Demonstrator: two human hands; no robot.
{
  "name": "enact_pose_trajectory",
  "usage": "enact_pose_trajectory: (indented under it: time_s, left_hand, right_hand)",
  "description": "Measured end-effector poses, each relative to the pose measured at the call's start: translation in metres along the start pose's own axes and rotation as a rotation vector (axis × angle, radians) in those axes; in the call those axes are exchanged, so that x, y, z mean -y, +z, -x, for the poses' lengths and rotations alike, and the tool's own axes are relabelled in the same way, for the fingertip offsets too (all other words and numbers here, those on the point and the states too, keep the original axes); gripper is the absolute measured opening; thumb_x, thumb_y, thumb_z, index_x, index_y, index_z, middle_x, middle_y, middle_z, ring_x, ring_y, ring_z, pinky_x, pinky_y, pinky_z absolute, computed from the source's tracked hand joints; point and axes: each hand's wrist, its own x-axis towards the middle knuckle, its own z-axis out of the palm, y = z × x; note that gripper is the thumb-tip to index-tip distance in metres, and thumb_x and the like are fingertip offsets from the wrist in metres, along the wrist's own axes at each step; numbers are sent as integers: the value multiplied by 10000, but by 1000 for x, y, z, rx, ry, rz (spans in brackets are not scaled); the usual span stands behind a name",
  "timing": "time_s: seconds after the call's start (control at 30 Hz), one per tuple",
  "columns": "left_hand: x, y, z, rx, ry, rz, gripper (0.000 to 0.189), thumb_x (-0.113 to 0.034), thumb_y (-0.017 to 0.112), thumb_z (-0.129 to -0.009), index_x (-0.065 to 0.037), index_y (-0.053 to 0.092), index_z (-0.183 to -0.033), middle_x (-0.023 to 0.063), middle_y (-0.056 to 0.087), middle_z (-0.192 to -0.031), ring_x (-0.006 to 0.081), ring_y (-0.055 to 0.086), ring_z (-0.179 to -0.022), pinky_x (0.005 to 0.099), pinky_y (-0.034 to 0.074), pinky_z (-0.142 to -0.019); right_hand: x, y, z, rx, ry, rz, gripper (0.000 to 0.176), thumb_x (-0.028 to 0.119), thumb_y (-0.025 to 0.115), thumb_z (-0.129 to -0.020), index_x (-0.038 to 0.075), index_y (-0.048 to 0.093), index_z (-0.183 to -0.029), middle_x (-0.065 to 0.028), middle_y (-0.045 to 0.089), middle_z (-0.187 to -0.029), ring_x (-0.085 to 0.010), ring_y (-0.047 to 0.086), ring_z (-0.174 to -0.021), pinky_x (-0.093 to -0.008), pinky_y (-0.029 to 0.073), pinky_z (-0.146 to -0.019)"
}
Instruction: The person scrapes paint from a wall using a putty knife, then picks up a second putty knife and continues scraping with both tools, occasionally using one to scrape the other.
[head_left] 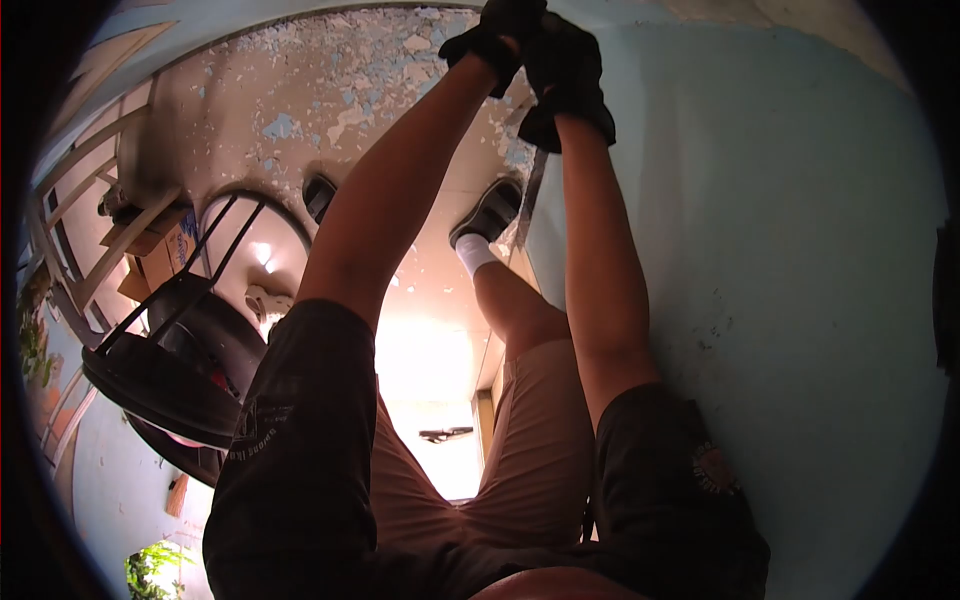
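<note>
Both my arms stretch forward to the top of the view, where black gloves cover my hands. My left hand and my right hand are close together by the light blue wall. Each glove looks closed, but the fingers are dark and partly cut off by the frame edge, so whatever they grip cannot be made out. Below and left of them, flakes of blue and white paint lie scattered over the floor.
On the left are a black chair-like object with thin legs, cardboard boxes and a pale metal frame. My dark shoe is near the wall's foot; another shoe is further left. Green leaves show at lower left.
</note>
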Motion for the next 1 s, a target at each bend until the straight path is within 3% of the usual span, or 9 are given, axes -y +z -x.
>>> enact_pose_trajectory:
  time_s: [0.1,0.17,0.23,0.37,0.43,0.5,0.57,0.6,1.0]
  left_hand:
    - [-17,-17,-5,-4,-39,-103,214,-276,537,-772,-85,587,-687,113,567,-604,284,600,-638,404,458,-560]
    - [-17,-21,-13,-184,267,-166,226,-254,504,-812,-76,589,-702,103,583,-630,279,598,-601,390,459,-528]
    - [-28,-27,-3,38,42,-384,187,-230,504,-805,-91,589,-714,96,602,-669,262,612,-634,373,468,-549]
    - [-18,-42,-16,-130,138,-243,169,-249,519,-790,-121,587,-702,103,600,-666,262,609,-628,382,466,-573]
    - [-7,-36,-7,-189,169,-169,160,-258,527,-783,-137,586,-697,106,599,-665,262,608,-625,387,466,-585]
    - [6,-17,-9,6,71,-338,169,-258,533,-771,-140,575,-658,108,589,-643,265,608,-648,395,461,-595]
    - [22,-10,-5,18,-215,227,152,-255,555,-720,-129,571,-638,112,586,-630,278,609,-646,408,459,-583]
    - [32,-6,-6,-109,145,-100,171,-262,554,-736,-119,569,-645,115,584,-635,289,601,-625,420,454,-559]
    - [8,-66,-9,-42,-17,-60,230,-264,497,-816,-119,562,-651,131,577,-650,308,587,-679,429,432,-573]
  right_hand:
    - [12,-30,5,-102,-235,54,361,447,640,-778,96,674,-857,-109,646,-773,-280,647,-780,-390,506,-707]
    - [1,-8,4,-55,-30,-251,340,433,637,-781,103,681,-849,-116,647,-802,-288,648,-785,-393,511,-718]
    - [-21,34,-3,63,-285,399,369,434,635,-784,85,684,-891,-120,648,-837,-299,644,-817,-389,508,-742]
    - [6,-2,-4,-77,-350,498,487,560,593,-791,80,672,-811,-105,649,-867,-275,634,-852,-389,493,-768]
    - [12,-6,-4,-59,-263,148,483,548,613,-779,78,646,-885,-106,646,-842,-280,634,-831,-386,491,-757]
    - [17,4,-11,29,171,-313,201,216,519,-854,56,641,-851,-165,653,-763,-343,634,-761,-386,497,-656]
    - [16,5,-15,-2,147,-384,193,200,530,-838,56,649,-788,-172,648,-734,-339,637,-742,-390,494,-649]
    - [23,-5,-17,14,179,-410,192,203,531,-840,58,652,-804,-174,652,-748,-331,640,-747,-385,492,-652]
    - [56,-29,-10,27,163,-574,214,203,513,-845,41,653,-846,-190,666,-862,-338,641,-857,-408,497,-730]
